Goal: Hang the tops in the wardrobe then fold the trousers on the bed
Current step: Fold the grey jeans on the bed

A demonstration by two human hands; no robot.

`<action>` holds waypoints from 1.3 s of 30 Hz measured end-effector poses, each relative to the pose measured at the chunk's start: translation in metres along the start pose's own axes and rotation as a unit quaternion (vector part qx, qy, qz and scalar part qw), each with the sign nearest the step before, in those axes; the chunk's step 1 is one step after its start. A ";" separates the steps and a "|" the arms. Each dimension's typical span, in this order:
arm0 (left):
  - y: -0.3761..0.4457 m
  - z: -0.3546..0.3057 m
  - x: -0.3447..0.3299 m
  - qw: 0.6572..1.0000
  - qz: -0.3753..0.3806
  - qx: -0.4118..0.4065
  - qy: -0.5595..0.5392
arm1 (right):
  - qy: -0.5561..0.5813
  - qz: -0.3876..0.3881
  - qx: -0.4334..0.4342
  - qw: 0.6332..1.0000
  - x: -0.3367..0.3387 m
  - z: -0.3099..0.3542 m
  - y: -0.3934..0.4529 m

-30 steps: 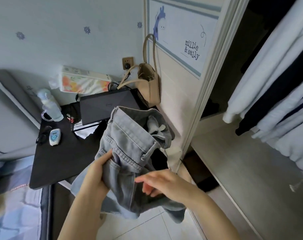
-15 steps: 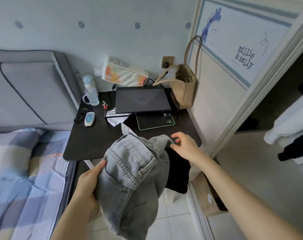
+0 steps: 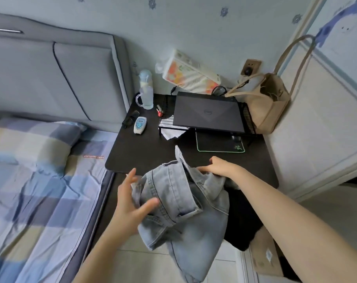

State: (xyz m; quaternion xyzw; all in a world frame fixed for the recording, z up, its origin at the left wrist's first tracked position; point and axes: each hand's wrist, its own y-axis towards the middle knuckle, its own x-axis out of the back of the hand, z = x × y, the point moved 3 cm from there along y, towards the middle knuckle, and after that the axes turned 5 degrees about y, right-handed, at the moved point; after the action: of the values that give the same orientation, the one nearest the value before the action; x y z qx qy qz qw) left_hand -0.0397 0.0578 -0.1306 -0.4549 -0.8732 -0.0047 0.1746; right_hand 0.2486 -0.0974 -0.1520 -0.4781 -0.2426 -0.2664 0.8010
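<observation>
Jeans (image 3: 181,203) bunched between left hand (image 3: 130,205), right hand (image 3: 218,167).

Beside you stood a black table (image 3: 145,154) carrying a closed laptop (image 3: 206,113) on a wire stand, with a green-edged mouse mat (image 3: 218,145) under it. A water bottle (image 3: 146,89), a small white handset (image 3: 140,125) and dark glasses (image 3: 130,120) lay near its left edge. A tissue pack (image 3: 191,75) leaned on the wall, and a tan bag (image 3: 269,107) hung at the right.
</observation>
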 end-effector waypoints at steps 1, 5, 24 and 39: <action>-0.009 0.001 -0.009 0.997 0.035 -0.044 0.062 | 0.002 0.010 -0.023 1.000 -0.003 0.000 0.004; -0.031 0.012 -0.039 0.929 0.019 -0.101 0.355 | -0.056 0.113 -0.094 0.988 -0.014 -0.005 0.008; -0.043 -0.043 0.022 0.980 -0.190 -0.062 0.013 | 0.214 -0.177 0.327 0.903 0.116 0.170 -0.194; -0.236 -0.089 0.141 0.903 -0.408 -0.055 -0.125 | 0.278 -0.029 0.560 0.780 0.065 0.245 -0.397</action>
State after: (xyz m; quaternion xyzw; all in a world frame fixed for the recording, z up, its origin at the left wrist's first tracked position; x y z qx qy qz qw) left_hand -0.2749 0.0167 0.0320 -0.0642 -0.9955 -0.0670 0.0217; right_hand 0.0027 -0.0494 0.2468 0.1566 -0.1292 -0.2284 0.9521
